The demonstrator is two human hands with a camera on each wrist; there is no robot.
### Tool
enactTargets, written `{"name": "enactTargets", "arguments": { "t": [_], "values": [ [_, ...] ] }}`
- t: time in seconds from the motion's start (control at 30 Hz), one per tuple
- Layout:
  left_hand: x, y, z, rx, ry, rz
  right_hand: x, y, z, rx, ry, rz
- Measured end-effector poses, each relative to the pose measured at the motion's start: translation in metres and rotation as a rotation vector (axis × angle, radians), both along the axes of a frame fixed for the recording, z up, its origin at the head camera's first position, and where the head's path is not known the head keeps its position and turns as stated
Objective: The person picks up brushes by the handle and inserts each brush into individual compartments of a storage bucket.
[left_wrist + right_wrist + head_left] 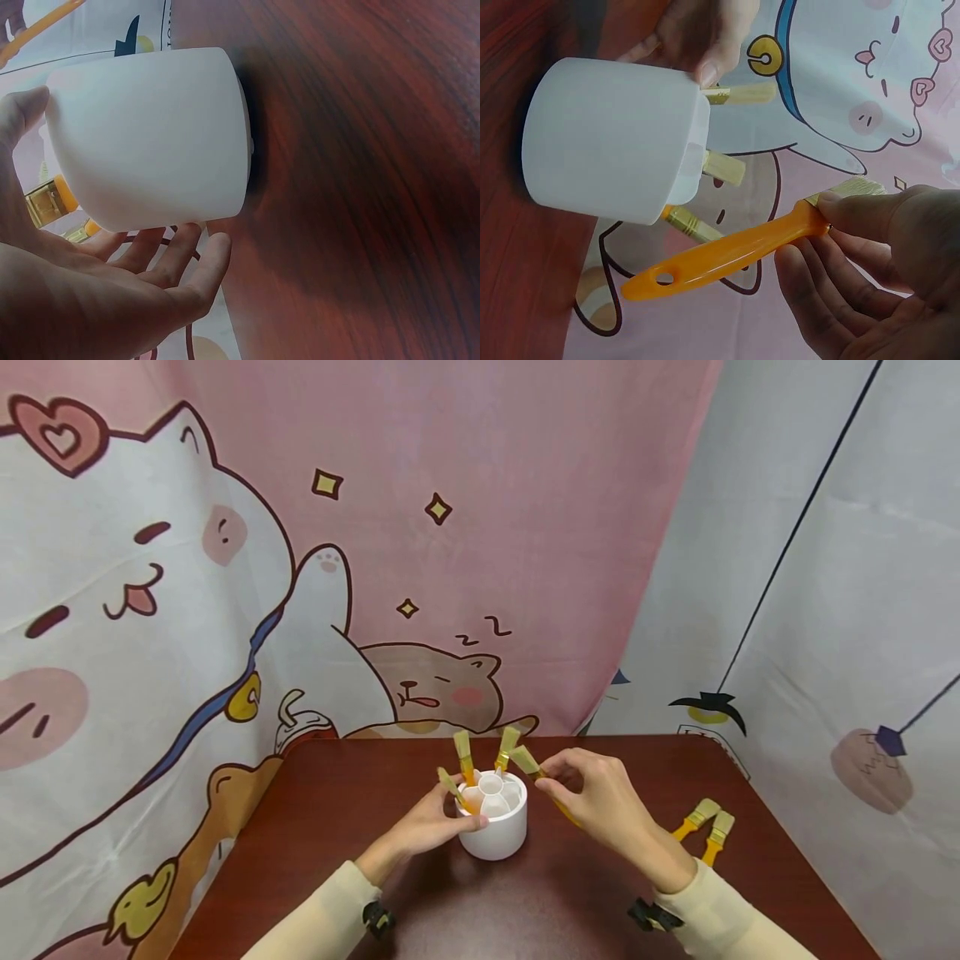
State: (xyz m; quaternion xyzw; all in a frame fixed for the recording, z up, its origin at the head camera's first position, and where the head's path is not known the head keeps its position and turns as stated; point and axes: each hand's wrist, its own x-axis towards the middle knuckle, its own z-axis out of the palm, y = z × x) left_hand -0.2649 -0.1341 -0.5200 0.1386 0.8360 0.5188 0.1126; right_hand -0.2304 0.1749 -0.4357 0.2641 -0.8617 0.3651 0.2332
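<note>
My left hand (426, 817) grips a round white divided brush holder (495, 840) by its side, thumb near the rim and fingers around the far wall. Three flat paintbrushes stand in its compartments, bristles up: a left one (452, 786), a back one (464, 758) and a right one (507, 748). To the right of the holder, my right hand (600, 795) pinches another paintbrush (727, 256) near its metal collar. That brush's orange handle slants down, its holed end beside the holder and outside it in the right wrist view.
Two more orange-handled paintbrushes, one farther left (697, 817) and one farther right (718, 837), lie on the dark red-brown table (360, 777) beyond my right forearm, which partly covers their handles. A curtain (555, 568) with cartoon animals hangs behind the table.
</note>
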Motion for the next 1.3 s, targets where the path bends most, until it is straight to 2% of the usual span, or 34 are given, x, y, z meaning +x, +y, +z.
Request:
{"name": "enactTargets", "arguments": {
  "t": [0.4, 0.73, 0.97, 1.3],
  "values": [
    [0.001, -0.002, 0.0, 0.007, -0.01, 0.005, 0.003, -0.015, 0.005, -0.012, 0.007, 0.034],
    [0.001, -0.001, 0.0, -0.001, -0.01, 0.005, 0.002, -0.027, 0.008, -0.051, 0.052, 0.085],
    [0.0, -0.001, 0.002, 0.007, -0.012, -0.008, 0.001, -0.033, 0.01, -0.048, 0.062, 0.091],
    [0.003, 0.0, 0.005, 0.01, -0.014, -0.002, 0.001, -0.043, 0.011, -0.069, 0.096, 0.092]
  ]
}}
